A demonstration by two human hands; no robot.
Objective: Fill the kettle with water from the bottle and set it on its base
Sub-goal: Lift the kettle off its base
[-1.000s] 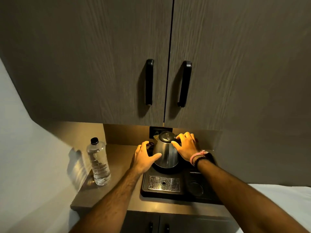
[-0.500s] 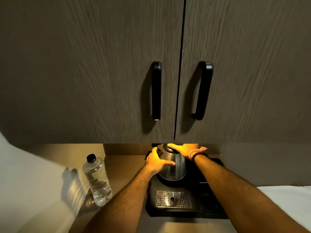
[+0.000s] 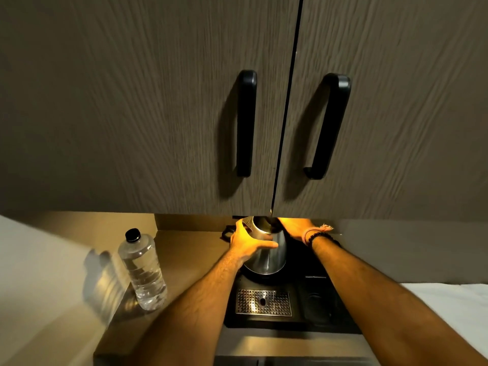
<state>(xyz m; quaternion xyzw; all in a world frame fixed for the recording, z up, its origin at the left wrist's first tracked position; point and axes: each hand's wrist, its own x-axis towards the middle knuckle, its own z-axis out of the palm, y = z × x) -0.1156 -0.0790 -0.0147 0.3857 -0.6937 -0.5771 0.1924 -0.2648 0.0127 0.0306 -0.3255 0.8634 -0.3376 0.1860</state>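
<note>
A steel kettle [image 3: 269,257] stands on its black round base [image 3: 264,276] at the back of a black tray [image 3: 298,322]. My left hand [image 3: 247,241] grips the kettle's body from the left, thumb across the front. My right hand [image 3: 297,228] is at the kettle's top, on the dark lid, which looks raised; its fingers are partly hidden by the cabinet's lower edge. A clear water bottle [image 3: 144,273] with a black cap stands upright on the counter to the left, apart from both hands.
Two wood-grain cabinet doors [image 3: 158,101] with black handles hang low over the counter and hide the kettle's top. A perforated metal drip grille [image 3: 264,302] is set in the tray's front. A white wall runs along the left; a white surface lies at the right.
The view has moved closer and lower under the cabinet. My left hand has wrapped further round the kettle's body. My right hand has shifted from the kettle's side up onto its top.
</note>
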